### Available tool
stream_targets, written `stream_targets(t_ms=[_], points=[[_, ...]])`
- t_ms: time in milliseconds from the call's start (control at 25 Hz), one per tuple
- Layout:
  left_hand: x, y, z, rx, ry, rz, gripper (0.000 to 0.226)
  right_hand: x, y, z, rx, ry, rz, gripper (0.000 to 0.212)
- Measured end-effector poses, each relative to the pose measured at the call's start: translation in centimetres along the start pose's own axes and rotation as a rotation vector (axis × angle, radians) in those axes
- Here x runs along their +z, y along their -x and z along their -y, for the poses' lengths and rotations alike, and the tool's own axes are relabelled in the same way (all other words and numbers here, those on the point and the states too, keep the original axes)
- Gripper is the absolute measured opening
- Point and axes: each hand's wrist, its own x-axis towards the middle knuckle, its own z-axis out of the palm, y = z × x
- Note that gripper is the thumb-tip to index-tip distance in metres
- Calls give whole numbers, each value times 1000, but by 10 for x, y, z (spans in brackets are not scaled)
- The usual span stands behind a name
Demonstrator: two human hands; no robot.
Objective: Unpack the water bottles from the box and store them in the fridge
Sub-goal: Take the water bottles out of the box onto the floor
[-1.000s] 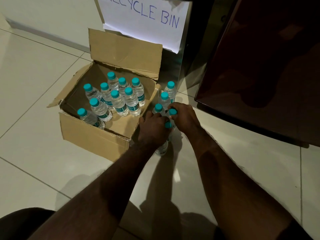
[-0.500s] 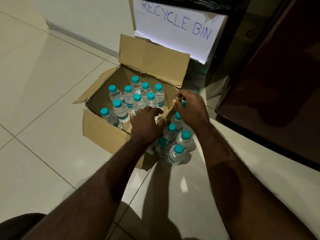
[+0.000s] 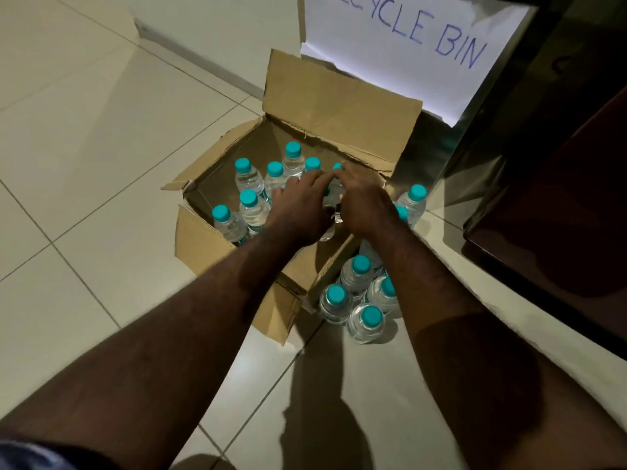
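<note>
Water bottles with teal caps sit in two groups: several stand upright inside the open cardboard box (image 3: 217,256) on the tiled floor (image 3: 84,137), e.g. one at the near-left corner (image 3: 225,223), one beside it (image 3: 252,210), others toward the back (image 3: 293,161); a second cluster stands on the floor just right of the box, four close together near its front corner (image 3: 364,322) and two more farther back by the box's right wall (image 3: 414,201). Both hands reach into the box over the right-hand bottles. Left hand (image 3: 298,208) lies palm down, fingers extended over bottle tops, touching them; grip on a specific bottle cannot be told. Right hand (image 3: 364,201) is beside it, almost touching, fingers curled down over a bottle (image 3: 334,212) whose clear body shows between the two hands; whether that grip is really pinched tight cannot be told, caps mostly hidden under fingers. Box flaps open, back flap (image 3: 339,110) upright. Behind the box a white paper sign (image 3: 407,45) with handwritten "BIN" hangs on a metallic surface. Dark reddish-brown panel (image 3: 559,215) at right, just beside the floor bottles. Both bare forearms fill the lower frame.
</note>
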Motion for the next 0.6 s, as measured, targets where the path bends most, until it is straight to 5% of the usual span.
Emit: stream_targets(t_ms=[200, 400, 600], points=[[12, -9, 1, 45, -70, -34, 46, 7, -21, -7, 37, 101, 112, 63], [16, 4, -2, 34, 21, -79, 35, 11, -16, -2, 95, 15, -40, 37], [6, 24, -6, 103, 47, -107, 29, 4, -5, 4, 120, -44, -7, 32]])
